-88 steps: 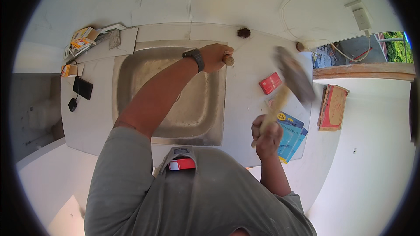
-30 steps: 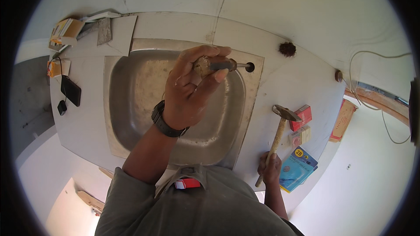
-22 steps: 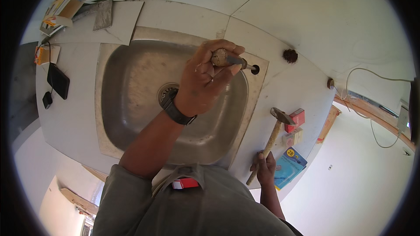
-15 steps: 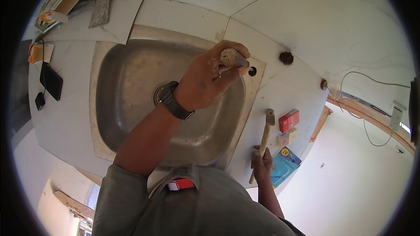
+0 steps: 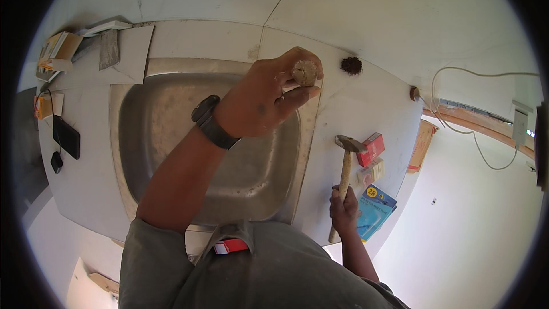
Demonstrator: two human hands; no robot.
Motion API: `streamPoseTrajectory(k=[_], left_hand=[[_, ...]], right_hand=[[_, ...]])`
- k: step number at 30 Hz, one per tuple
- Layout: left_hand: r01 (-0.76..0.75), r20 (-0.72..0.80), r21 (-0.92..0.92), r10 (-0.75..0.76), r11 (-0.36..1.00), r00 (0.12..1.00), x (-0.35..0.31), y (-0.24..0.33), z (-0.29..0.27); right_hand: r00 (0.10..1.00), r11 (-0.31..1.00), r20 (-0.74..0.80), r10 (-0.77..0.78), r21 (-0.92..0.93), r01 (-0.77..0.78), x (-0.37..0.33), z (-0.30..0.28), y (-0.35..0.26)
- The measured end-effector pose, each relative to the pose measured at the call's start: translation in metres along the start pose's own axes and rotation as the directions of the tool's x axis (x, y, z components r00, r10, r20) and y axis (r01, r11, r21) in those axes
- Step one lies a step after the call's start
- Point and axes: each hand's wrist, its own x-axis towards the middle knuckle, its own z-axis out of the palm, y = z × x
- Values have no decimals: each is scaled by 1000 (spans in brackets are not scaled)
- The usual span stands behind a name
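Note:
My left hand (image 5: 266, 94), with a black watch on its wrist, is closed around a tool over the sink's far right corner. The worn round butt of this chisel-like tool (image 5: 305, 72) faces up; its lower part is hidden now. Lower right, my right hand (image 5: 344, 210) grips a hammer (image 5: 346, 171) by its pale wooden handle, metal head pointing away from me. Beneath my left arm lies the stainless steel sink (image 5: 246, 194), set into the counter.
Right of the sink lie a red box (image 5: 372, 149), a pale box (image 5: 371, 173) and a blue packet (image 5: 374, 217). A brown scouring pad (image 5: 351, 66) sits farther back. At the left are a black phone-like device (image 5: 67, 137), a loose tile (image 5: 134, 51) and boxes (image 5: 57, 54).
The hammer head has turned and shows more broadly, nearer the red box. My left hand still holds the tool, whose metal part no longer shows. The whole view has shifted.

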Motion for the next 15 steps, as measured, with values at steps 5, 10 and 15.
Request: streamPoseTrajectory(k=[5, 10, 15], left_hand=[[93, 93, -63, -86, 994, 992, 7, 2, 1], [54, 132, 47, -60, 997, 989, 13, 0, 1], [4, 204, 93, -23, 996, 979, 16, 4, 10]], right_hand=[[970, 954, -85, -227, -218, 204, 2, -44, -74], [749, 672, 123, -651, -365, 644, -5, -91, -184], [673, 495, 182, -717, -547, 675, -34, -90, -278]])
